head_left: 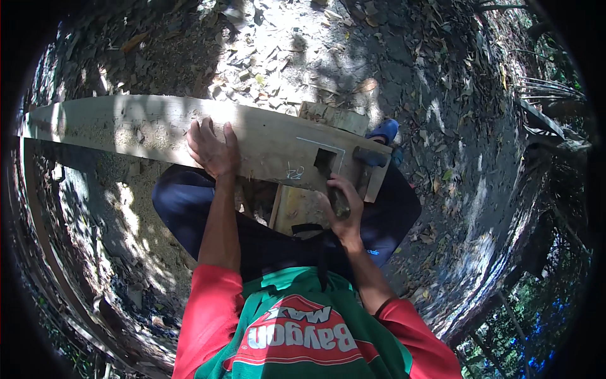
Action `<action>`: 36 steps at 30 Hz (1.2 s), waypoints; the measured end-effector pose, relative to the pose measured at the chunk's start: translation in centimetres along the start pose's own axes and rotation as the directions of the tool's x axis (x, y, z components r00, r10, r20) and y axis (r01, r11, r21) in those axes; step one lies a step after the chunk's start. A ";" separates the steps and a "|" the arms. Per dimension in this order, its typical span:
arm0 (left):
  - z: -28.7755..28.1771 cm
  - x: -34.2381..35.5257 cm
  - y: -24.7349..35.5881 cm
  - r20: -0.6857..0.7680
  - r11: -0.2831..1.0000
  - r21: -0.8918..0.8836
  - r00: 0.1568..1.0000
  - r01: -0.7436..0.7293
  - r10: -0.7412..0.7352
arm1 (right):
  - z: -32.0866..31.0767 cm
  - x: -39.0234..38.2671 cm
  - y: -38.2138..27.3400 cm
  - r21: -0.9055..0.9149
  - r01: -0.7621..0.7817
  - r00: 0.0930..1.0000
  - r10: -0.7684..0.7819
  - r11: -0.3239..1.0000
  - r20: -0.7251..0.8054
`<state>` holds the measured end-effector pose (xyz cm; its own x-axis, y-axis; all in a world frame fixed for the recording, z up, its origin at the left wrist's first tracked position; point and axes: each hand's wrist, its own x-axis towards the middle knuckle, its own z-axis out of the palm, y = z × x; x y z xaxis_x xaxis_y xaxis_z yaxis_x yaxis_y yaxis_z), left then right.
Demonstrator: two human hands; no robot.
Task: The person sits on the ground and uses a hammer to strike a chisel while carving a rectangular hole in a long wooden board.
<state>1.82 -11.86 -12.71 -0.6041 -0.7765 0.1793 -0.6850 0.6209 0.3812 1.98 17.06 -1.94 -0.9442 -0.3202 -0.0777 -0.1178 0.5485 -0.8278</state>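
Observation:
A long pale wooden plank [265,136] lies across in front of me, over my legs. Near its right end is a dark rectangular hole [324,159], with white pencil or chalk lines around it. My left hand [214,150] rests on the plank with its fingers spread, holding nothing. Closed around the dark handle of a chisel [339,203] is my right hand [347,211], at the plank's near edge. The chisel's front part points at the hole; its tip is hidden in the shadow there. A hammer [370,156] with a dark head lies on the plank's right end.
A short wooden block [334,117] sits against the plank's far edge. Below the plank, between my legs, is a wooden piece [300,208]. A blue shoe [386,131] shows past the right end. Dry leaves [271,76] litter the ground; branches [549,95] stand at the right.

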 end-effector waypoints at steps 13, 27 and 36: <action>-0.1 -0.3 -0.7 0.011 0.998 0.052 1.000 -0.027 0.027 | -2.8 1.5 1.4 0.157 0.024 0.993 -0.041 0.987 0.109; -0.7 -0.3 0.5 0.000 0.999 0.022 0.999 -0.044 0.044 | -4.6 2.2 1.6 0.363 -0.143 0.979 0.078 0.921 0.188; -0.2 0.1 -0.1 -0.069 0.988 0.099 0.990 -0.116 0.123 | -3.7 3.1 3.0 0.596 -0.252 0.968 0.198 0.762 0.157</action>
<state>1.89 -12.03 -12.54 -0.6543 -0.6996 0.2871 -0.6469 0.7144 0.2665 -2.44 20.53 -2.63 -0.8886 -0.3226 -0.3260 0.3319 0.0381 -0.9425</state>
